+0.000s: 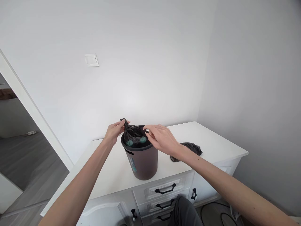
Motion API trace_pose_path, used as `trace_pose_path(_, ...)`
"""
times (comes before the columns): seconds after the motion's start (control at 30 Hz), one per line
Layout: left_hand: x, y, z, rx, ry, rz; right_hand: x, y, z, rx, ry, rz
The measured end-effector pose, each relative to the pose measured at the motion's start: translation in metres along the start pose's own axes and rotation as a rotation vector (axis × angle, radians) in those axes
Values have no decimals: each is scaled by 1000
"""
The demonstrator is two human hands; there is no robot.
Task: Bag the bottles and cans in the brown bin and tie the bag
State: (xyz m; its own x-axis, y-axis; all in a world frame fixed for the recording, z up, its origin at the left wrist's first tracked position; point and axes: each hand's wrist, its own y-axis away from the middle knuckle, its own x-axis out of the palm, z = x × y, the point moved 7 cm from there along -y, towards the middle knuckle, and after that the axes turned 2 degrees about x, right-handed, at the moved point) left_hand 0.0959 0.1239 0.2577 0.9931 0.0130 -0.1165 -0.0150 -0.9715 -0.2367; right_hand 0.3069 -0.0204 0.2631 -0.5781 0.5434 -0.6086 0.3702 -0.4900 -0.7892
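A brown bin (144,163) with a black rim stands upright on the white cabinet top. Gathered black plastic bag (133,133), with green showing through it, sits in the bin's mouth. My left hand (114,130), at the rim's left side, pinches the bag's twisted top. Over the right side of the rim is my right hand (161,136), its fingers curled with thumb and forefinger a little apart and nothing visible between them. Another crumpled black bag (193,147) lies on the cabinet top, partly hidden behind my right forearm.
The white cabinet (113,175) has drawers and doors with black handles. Behind it is a pale wall with a switch (91,60). A doorway opens at the left. Black cable (211,203) lies on the floor at the lower right, beside my knee (185,212).
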Motion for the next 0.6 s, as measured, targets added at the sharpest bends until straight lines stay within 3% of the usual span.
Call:
trace_pose_path(0.17,7,14,-7,-27,-21,47,24,-10,-29,234,-112,134)
trace_pose_path(0.3,11,19,-13,-24,-24,48,55,-32,-32,302,-53,217)
trace_pose_path(0.43,10,22,-10,-36,-7,62,69,-49,-12,256,109,306)
trace_pose_path(0.6,4,12,-5,64,-173,28,57,-48,12,130,107,416)
